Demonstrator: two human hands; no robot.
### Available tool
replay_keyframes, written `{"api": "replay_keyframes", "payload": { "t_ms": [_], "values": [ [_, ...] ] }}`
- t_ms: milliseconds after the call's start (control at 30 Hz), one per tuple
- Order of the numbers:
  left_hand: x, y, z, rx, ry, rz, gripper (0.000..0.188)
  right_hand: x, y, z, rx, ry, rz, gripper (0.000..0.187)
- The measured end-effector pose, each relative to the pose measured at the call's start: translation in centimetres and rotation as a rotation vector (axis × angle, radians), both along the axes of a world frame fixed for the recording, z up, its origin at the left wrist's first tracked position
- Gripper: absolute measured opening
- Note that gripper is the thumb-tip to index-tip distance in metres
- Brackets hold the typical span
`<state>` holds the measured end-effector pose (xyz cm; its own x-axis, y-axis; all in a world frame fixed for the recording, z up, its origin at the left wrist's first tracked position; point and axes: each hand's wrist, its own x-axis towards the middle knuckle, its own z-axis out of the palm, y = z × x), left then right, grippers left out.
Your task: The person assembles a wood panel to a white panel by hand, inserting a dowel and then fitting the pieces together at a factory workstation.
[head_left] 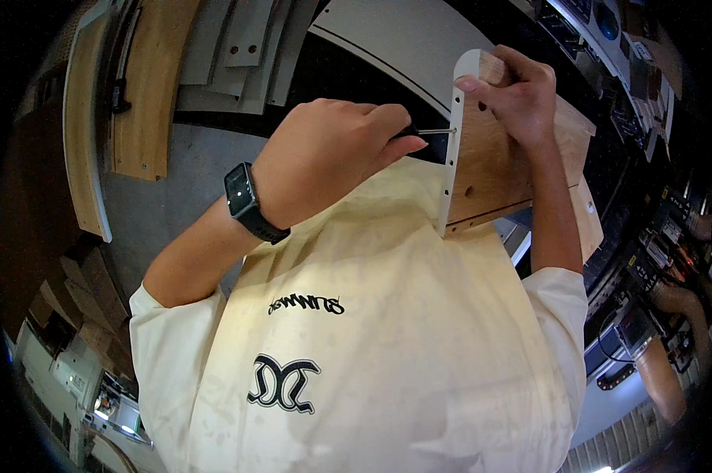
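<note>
Plywood panel with a white edge stands upright far right, right hand pinching its top. Left hand clenches a screwdriver; its handle is mostly hidden, its tip at the edge.

grey concrete floor, wooden boards stacked around, machines right.
</note>
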<state>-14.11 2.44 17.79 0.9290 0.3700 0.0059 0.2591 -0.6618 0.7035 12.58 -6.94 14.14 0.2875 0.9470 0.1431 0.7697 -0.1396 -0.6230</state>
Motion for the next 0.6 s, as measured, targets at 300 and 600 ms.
{"api": "replay_keyframes", "payload": {
  "t_ms": [300,600],
  "values": [
    [1.6,2.2,-1.4,0.17,-0.098,-0.114,0.031,-0.8,0.3,-0.3,-0.026,-0.095,-0.007,0.063],
    [0.8,-1.8,-0.2,0.197,-0.066,-0.048,0.029,-1.1,-0.3,-1.3,-0.066,-0.073,0.003,0.067]
  ]
}}
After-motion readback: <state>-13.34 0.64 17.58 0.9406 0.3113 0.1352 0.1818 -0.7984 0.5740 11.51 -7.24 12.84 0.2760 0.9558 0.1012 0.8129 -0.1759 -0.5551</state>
